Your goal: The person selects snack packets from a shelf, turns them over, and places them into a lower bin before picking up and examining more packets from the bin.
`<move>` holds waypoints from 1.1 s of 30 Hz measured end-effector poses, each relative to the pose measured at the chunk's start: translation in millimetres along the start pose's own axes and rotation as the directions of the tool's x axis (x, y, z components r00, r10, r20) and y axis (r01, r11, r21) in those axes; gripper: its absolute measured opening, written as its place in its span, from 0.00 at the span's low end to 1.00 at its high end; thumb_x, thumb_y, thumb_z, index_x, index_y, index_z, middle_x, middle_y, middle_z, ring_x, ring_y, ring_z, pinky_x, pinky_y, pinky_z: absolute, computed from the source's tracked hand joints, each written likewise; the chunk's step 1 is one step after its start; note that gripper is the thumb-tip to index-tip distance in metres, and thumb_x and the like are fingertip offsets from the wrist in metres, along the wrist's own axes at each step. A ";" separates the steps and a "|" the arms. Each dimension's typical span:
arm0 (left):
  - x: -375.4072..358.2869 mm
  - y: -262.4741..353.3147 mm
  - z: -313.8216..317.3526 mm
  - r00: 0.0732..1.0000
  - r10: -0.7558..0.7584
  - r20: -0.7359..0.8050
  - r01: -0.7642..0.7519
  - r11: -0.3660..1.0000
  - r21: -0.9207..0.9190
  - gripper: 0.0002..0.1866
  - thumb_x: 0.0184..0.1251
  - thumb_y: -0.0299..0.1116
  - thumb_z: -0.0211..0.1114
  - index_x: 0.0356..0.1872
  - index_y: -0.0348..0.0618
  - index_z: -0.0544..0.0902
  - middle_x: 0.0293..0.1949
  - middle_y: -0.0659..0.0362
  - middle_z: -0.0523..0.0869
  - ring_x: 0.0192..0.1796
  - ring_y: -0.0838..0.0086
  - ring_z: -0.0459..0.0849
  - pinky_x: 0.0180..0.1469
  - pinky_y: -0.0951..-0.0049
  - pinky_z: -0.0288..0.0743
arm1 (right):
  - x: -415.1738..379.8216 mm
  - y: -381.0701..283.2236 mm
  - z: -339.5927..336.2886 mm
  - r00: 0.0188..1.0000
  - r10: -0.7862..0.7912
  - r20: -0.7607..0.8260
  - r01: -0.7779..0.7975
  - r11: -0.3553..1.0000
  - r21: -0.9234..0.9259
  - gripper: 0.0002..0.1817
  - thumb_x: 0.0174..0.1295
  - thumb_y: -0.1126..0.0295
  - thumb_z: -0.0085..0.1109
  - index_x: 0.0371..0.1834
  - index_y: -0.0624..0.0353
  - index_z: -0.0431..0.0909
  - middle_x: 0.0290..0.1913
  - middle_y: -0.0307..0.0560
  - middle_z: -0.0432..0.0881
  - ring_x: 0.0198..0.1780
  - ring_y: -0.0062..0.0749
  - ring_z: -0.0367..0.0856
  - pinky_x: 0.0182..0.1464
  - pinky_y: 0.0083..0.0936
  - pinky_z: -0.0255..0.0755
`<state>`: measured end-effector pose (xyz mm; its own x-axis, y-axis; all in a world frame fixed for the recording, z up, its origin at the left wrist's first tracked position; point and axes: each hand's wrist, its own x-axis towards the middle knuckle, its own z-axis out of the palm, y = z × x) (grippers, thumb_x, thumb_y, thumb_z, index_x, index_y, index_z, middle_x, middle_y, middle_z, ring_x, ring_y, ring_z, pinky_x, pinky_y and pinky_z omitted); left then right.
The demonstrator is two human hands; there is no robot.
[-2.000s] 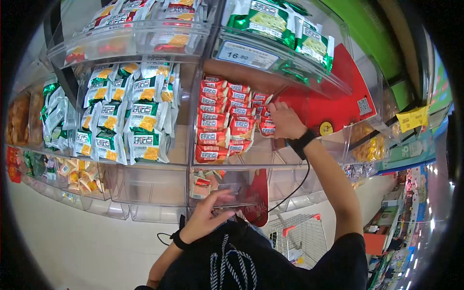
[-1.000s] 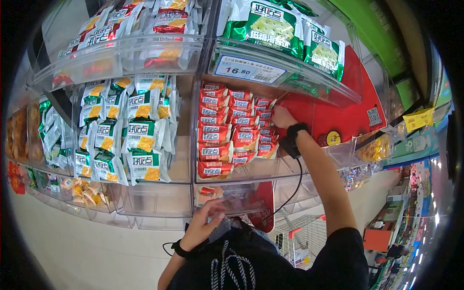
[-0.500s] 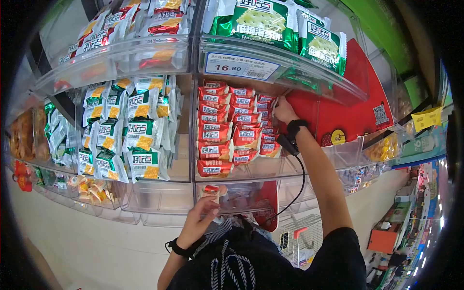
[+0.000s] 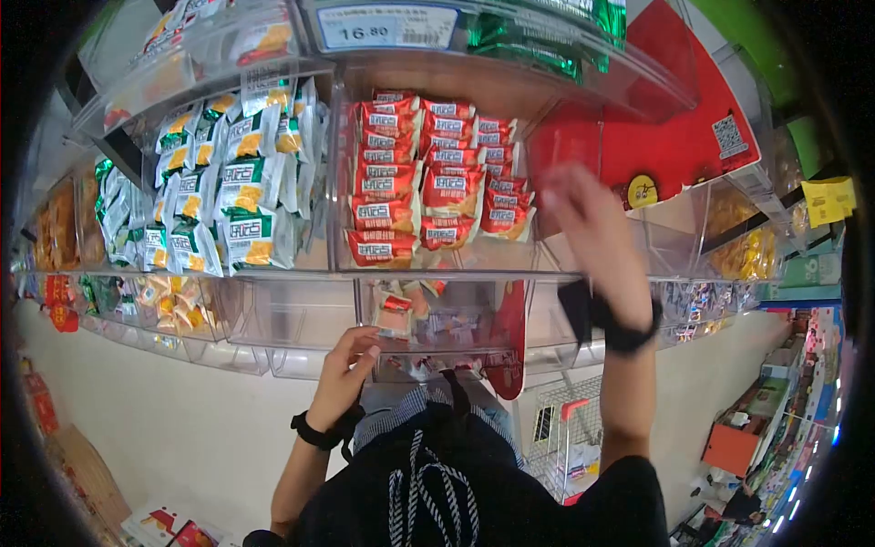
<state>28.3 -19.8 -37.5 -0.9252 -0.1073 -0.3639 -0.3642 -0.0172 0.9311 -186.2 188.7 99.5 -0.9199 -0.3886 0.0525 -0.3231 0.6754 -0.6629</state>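
Observation:
Red snack packets stand in stacked columns in a clear shelf bin. Just right of them my right hand is in the air, apart from the packets and smeared by motion. Its fingers point up and left, and whether anything is in them cannot be made out. Lower down, my left hand is at the front edge of the lower bin, fingers loosely bent and apart, with nothing visible in them. A small red-and-cream packet lies in that bin just beyond its fingertips.
Green-and-white packets fill the bin to the left. Above hangs a price label. A red display board stands at the right. A shopping cart is at the lower right, close to my body.
My right hand has pulled back from the right column of red packets, toward me and rightward. The view has tilted down, so the shelf appears higher. My left hand stays near the lower bin.

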 end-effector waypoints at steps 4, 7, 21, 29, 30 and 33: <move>1.2 -5.0 15.6 0.998 -0.033 -0.056 0.030 0.998 -0.057 0.11 0.63 0.30 0.50 0.44 0.40 0.72 0.33 0.60 0.79 0.40 0.77 0.76 0.44 0.78 0.67 | -90.0 4.9 33.4 0.931 -0.023 0.365 -0.089 0.954 0.287 0.10 0.55 0.67 0.51 0.37 0.61 0.72 0.27 0.53 0.77 0.30 0.42 0.78 0.31 0.30 0.68; 3.1 -14.7 29.9 0.983 -0.147 -0.108 0.125 0.973 -0.192 0.10 0.63 0.33 0.51 0.42 0.41 0.73 0.31 0.61 0.79 0.39 0.76 0.77 0.42 0.78 0.67 | -110.2 55.3 118.3 0.858 0.086 0.506 -0.254 0.928 0.274 0.11 0.54 0.65 0.51 0.37 0.60 0.72 0.30 0.52 0.78 0.31 0.43 0.77 0.35 0.32 0.69; -18.5 -44.9 37.1 0.910 -0.385 -0.153 0.330 0.897 -0.295 0.10 0.63 0.32 0.49 0.42 0.40 0.73 0.32 0.59 0.80 0.38 0.77 0.76 0.42 0.77 0.66 | -28.2 187.5 273.4 0.900 0.234 -0.367 -0.256 0.967 -0.011 0.14 0.52 0.68 0.53 0.39 0.66 0.71 0.36 0.50 0.77 0.39 0.39 0.76 0.41 0.31 0.69; -24.9 -52.2 22.1 0.903 -0.391 -0.179 0.316 0.885 -0.341 0.10 0.64 0.32 0.49 0.42 0.39 0.73 0.31 0.58 0.79 0.38 0.75 0.77 0.43 0.75 0.67 | -55.9 183.9 269.3 0.890 0.413 -0.190 -0.332 0.876 0.349 0.15 0.51 0.70 0.54 0.41 0.65 0.70 0.38 0.49 0.77 0.40 0.36 0.76 0.42 0.30 0.69; -25.4 -54.3 20.2 0.904 -0.393 -0.172 0.317 0.882 -0.348 0.10 0.64 0.32 0.49 0.42 0.39 0.73 0.31 0.58 0.79 0.38 0.75 0.77 0.43 0.75 0.67 | -55.1 177.9 275.1 0.887 0.432 -0.164 -0.343 0.854 0.390 0.15 0.51 0.70 0.55 0.41 0.65 0.70 0.38 0.49 0.77 0.40 0.36 0.76 0.43 0.30 0.69; -26.1 -55.3 15.0 0.904 -0.395 -0.164 0.321 0.880 -0.350 0.10 0.64 0.32 0.49 0.41 0.39 0.73 0.31 0.58 0.79 0.38 0.76 0.77 0.43 0.74 0.67 | -59.6 160.3 287.9 0.876 0.474 -0.085 -0.370 0.776 0.511 0.16 0.50 0.71 0.55 0.42 0.65 0.70 0.39 0.49 0.77 0.40 0.35 0.76 0.43 0.29 0.69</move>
<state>71.0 -1.1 -79.8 -0.6752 -0.2531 -0.6928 -0.5801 -0.3979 0.7107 -119.2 139.7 -224.9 -0.9783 0.0329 -0.2047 0.2032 0.3480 -0.9152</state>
